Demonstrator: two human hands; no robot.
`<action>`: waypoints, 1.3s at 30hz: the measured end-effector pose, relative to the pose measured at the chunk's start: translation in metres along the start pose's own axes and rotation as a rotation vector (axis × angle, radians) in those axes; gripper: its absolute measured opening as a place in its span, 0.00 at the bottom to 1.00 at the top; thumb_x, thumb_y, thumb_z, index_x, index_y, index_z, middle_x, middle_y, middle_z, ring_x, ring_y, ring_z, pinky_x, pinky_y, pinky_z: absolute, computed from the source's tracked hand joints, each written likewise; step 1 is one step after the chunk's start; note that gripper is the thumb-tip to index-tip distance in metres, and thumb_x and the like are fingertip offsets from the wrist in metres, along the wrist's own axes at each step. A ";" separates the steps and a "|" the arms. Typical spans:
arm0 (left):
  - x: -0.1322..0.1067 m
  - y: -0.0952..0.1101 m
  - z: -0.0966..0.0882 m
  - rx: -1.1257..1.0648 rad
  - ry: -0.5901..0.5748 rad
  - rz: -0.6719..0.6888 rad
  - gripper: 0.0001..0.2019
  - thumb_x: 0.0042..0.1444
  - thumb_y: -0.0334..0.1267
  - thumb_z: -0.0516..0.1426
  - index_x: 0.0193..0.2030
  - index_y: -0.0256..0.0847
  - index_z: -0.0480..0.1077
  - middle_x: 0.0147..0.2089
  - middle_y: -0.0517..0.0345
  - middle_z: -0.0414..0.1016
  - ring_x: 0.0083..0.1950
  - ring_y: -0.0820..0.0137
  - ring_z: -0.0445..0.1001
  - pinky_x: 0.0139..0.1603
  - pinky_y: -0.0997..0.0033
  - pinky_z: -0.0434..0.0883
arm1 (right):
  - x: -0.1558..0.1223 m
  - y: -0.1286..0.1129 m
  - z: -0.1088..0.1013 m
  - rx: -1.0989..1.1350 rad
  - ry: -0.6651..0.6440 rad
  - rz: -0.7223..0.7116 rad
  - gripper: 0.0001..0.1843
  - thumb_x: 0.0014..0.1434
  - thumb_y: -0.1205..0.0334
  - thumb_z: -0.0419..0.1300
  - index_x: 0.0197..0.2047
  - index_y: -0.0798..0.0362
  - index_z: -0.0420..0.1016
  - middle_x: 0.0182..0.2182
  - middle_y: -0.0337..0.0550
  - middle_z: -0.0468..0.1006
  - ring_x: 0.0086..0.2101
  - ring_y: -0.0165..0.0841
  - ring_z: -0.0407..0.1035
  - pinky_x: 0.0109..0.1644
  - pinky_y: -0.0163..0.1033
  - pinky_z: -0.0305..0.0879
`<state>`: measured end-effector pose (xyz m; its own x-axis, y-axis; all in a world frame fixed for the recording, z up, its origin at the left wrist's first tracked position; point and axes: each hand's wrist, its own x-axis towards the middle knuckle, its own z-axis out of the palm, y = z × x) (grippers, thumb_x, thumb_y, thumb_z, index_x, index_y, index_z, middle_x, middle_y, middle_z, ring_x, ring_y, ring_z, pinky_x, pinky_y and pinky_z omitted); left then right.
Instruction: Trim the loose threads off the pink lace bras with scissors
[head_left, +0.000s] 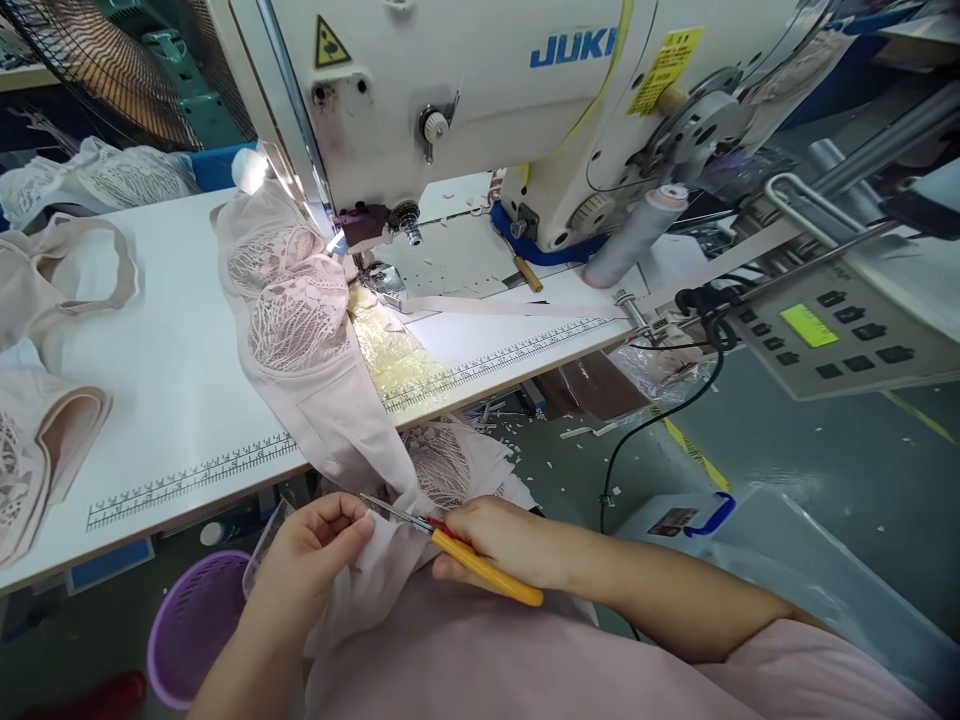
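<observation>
A pale pink lace bra (300, 320) trails from under the sewing machine (480, 90) needle across the white table (165, 380) and over its front edge into my lap. My left hand (315, 560) pinches the garment's hanging end, fingers closed on the fabric. My right hand (502, 545) grips yellow-handled thread snips (465, 560), whose blades point left and touch the fabric right by my left fingers.
More pink bras (45, 300) lie on the table's left part. A thread cone (637, 240) and a control panel (832, 335) sit to the right. Below the table stand a purple basket (187, 620) and a plastic-lined bin (750, 560). A fan (112, 60) stands at the back left.
</observation>
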<state>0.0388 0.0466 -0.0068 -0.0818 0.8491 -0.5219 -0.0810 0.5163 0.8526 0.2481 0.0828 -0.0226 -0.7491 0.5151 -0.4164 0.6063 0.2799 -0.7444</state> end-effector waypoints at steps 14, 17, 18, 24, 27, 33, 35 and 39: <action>-0.016 -0.021 0.010 0.514 -0.254 0.307 0.05 0.56 0.40 0.54 0.38 0.45 0.64 0.32 0.62 0.75 0.34 0.70 0.75 0.33 0.76 0.70 | 0.012 -0.011 0.007 0.340 0.347 -0.284 0.10 0.48 0.64 0.56 0.21 0.53 0.56 0.19 0.32 0.60 0.20 0.24 0.56 0.23 0.28 0.54; -0.012 -0.019 -0.001 0.769 -0.281 0.425 0.06 0.58 0.39 0.50 0.41 0.46 0.64 0.37 0.58 0.77 0.38 0.68 0.76 0.36 0.71 0.71 | 0.006 -0.005 0.000 0.239 0.386 -0.283 0.13 0.46 0.65 0.56 0.21 0.52 0.52 0.18 0.32 0.58 0.20 0.24 0.54 0.22 0.28 0.51; -0.010 -0.018 -0.006 0.901 -0.288 0.446 0.07 0.59 0.38 0.48 0.41 0.45 0.65 0.39 0.57 0.77 0.38 0.66 0.76 0.37 0.69 0.71 | 0.003 -0.002 -0.005 0.204 0.420 -0.283 0.13 0.46 0.65 0.55 0.21 0.52 0.51 0.18 0.32 0.58 0.20 0.24 0.53 0.22 0.29 0.50; 0.003 -0.005 -0.041 1.345 -0.176 0.348 0.13 0.61 0.42 0.44 0.41 0.43 0.69 0.39 0.54 0.77 0.40 0.60 0.76 0.37 0.63 0.70 | -0.019 0.024 -0.029 0.062 0.638 -0.252 0.09 0.51 0.66 0.51 0.22 0.52 0.53 0.19 0.33 0.58 0.20 0.25 0.52 0.24 0.30 0.51; 0.005 -0.001 -0.044 1.318 -0.173 0.305 0.13 0.61 0.44 0.45 0.40 0.45 0.68 0.40 0.57 0.77 0.41 0.62 0.76 0.36 0.65 0.70 | -0.023 0.039 -0.033 -0.068 0.670 -0.172 0.09 0.52 0.64 0.51 0.23 0.52 0.55 0.18 0.34 0.58 0.20 0.26 0.52 0.24 0.30 0.50; -0.002 0.012 -0.028 1.346 -0.256 0.376 0.11 0.60 0.39 0.46 0.38 0.44 0.69 0.37 0.57 0.77 0.40 0.61 0.75 0.37 0.63 0.68 | -0.018 0.042 -0.035 -0.213 0.791 -0.005 0.13 0.55 0.57 0.54 0.22 0.52 0.59 0.19 0.37 0.60 0.21 0.28 0.54 0.24 0.33 0.49; -0.005 0.016 -0.020 1.352 -0.294 0.456 0.11 0.60 0.38 0.46 0.37 0.43 0.69 0.36 0.57 0.77 0.39 0.61 0.75 0.38 0.62 0.68 | -0.011 0.029 -0.033 -0.109 0.744 -0.125 0.09 0.54 0.58 0.56 0.26 0.53 0.63 0.21 0.38 0.63 0.22 0.28 0.56 0.25 0.33 0.52; -0.010 0.022 -0.004 1.366 -0.362 0.634 0.12 0.60 0.34 0.46 0.33 0.41 0.69 0.33 0.55 0.76 0.35 0.62 0.74 0.36 0.62 0.68 | 0.009 -0.001 -0.018 0.083 0.353 -0.314 0.05 0.49 0.66 0.60 0.32 0.54 0.67 0.29 0.39 0.71 0.28 0.28 0.64 0.30 0.31 0.58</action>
<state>0.0341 0.0488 0.0170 0.5021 0.8374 -0.2159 0.8266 -0.3914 0.4044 0.2456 0.1022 -0.0161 -0.7476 0.6636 0.0270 0.3313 0.4078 -0.8509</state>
